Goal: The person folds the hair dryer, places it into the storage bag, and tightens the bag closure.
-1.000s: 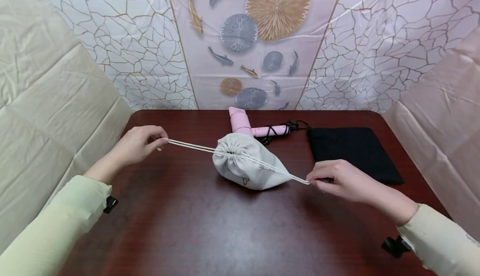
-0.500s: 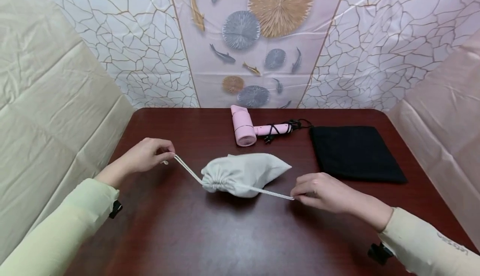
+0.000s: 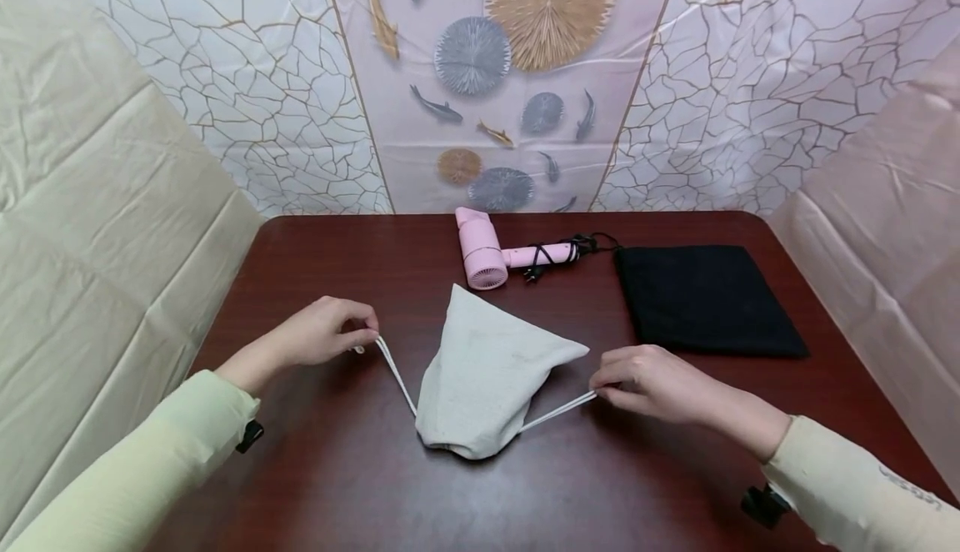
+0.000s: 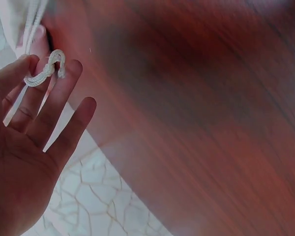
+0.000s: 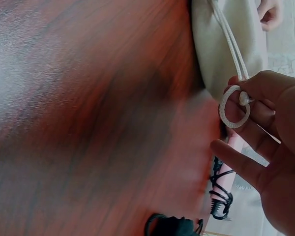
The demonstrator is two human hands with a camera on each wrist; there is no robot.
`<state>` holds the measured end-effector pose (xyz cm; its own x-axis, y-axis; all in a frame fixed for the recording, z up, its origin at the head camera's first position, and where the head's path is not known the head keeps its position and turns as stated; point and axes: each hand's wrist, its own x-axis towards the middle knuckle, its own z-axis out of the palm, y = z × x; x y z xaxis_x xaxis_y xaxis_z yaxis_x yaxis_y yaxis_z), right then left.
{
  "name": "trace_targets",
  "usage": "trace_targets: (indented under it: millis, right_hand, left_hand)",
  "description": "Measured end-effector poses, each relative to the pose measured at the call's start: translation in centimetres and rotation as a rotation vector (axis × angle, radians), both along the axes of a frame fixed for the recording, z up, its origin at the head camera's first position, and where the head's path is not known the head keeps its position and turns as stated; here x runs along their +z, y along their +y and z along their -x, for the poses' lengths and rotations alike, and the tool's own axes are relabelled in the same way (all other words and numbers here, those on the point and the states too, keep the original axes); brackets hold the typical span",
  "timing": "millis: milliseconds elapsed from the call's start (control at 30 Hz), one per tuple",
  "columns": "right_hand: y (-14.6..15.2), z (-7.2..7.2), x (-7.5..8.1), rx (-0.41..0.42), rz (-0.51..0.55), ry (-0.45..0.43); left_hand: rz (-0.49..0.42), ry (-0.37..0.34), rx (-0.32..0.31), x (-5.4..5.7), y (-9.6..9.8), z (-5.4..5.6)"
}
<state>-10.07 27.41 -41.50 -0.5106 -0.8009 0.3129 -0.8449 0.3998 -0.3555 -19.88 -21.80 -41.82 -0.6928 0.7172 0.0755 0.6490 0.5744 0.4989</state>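
A cream cloth drawstring bag [image 3: 487,368] sits mid-table, its gathered mouth toward the near edge and two corners pointing away and right. My left hand [image 3: 324,333] pinches the white drawstring on the bag's left side; in the left wrist view the cord's knotted end [image 4: 50,69] hangs past the thumb and finger, other fingers spread. On the right, my right hand [image 3: 652,381] pinches the other drawstring [image 3: 558,411]. A looped, knotted cord end [image 5: 234,107] shows beyond that pinch in the right wrist view. What the bag holds, if anything, is hidden.
A pink hair dryer [image 3: 482,250] lies behind the bag, its black cord [image 3: 573,250] wrapped round the handle. To the right a flat black cloth pouch [image 3: 705,300] lies on the dark red table [image 3: 337,485]. Fabric walls enclose the back and sides.
The bag has come nearer and turned over, its gathered mouth swinging from the left and top to the near side. Both hands have moved nearer, the left also rightward, still pinching the drawstrings.
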Motion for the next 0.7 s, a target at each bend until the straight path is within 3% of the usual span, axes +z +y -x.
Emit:
trace_targets:
  millis: [100, 200, 333, 400, 467, 567, 600, 700]
  right_hand:
    - [0.1, 0.1, -0.4, -0.006, 0.004, -0.014]
    - [0.1, 0.1, -0.7, -0.018, 0.010, -0.026]
    - [0.0, 0.2, -0.9, -0.028, 0.017, -0.022]
    - [-0.1, 0.4, -1.1, -0.029, 0.022, -0.012]
    - [0.0, 0.5, -1.3, -0.028, 0.027, -0.008]
    - [0.1, 0.7, -1.7, -0.027, 0.047, -0.006]
    - [0.9, 1.3, -3.1, -0.010, 0.064, -0.006]
    - [1.1, 1.4, -3.3, -0.020, 0.071, -0.015]
  left_hand:
    - [-0.008, -0.012, -0.015, -0.4, 1.4, -0.7]
    - [-0.009, 0.003, 0.014, -0.7, 3.2, -1.8]
    - [-0.002, 0.073, 0.090, -0.7, 5.6, -3.7]
    - [0.000, 0.122, 0.098, -0.5, 6.7, -4.6]
    - [0.002, 0.173, 0.064, -0.4, 7.7, -5.3]
    - [0.019, 0.275, -0.046, -0.3, 9.2, -6.4]
    - [0.033, 0.311, -0.080, -0.3, 9.7, -6.8]
    - [0.092, 0.396, -0.150, -0.5, 11.0, -8.0]
